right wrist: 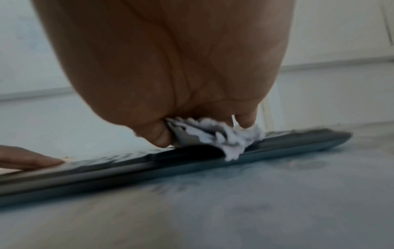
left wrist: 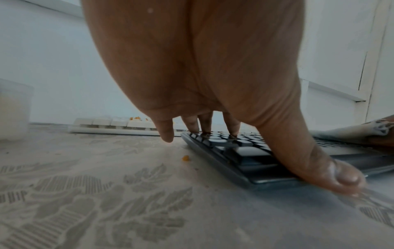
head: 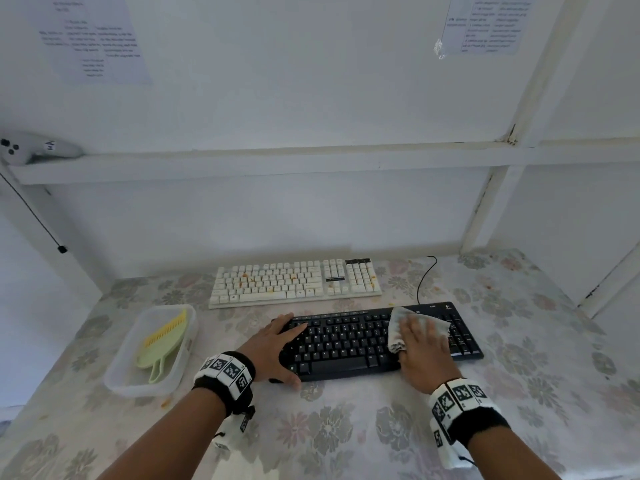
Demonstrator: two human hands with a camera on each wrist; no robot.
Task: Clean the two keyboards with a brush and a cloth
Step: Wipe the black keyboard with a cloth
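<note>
Wiping black keyboard (head: 377, 341), near edge of surface (head: 346, 427).
My right hand (head: 424, 355) flat, fingers straight on cloth (head: 398, 330); left hand (head: 277, 348) open, bracing. I'd keep strokes light, row-wise. White keyboard (head: 294, 282) behind needs the brush (head: 162, 341).

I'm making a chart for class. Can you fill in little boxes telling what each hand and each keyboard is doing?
left hand: flat on the black keyboard's left end, steadying it
right hand: pressing the cloth on the black keyboard
white keyboard: behind, orange crumbs on the keys
brush: lying in the plastic tub, untouched
</note>
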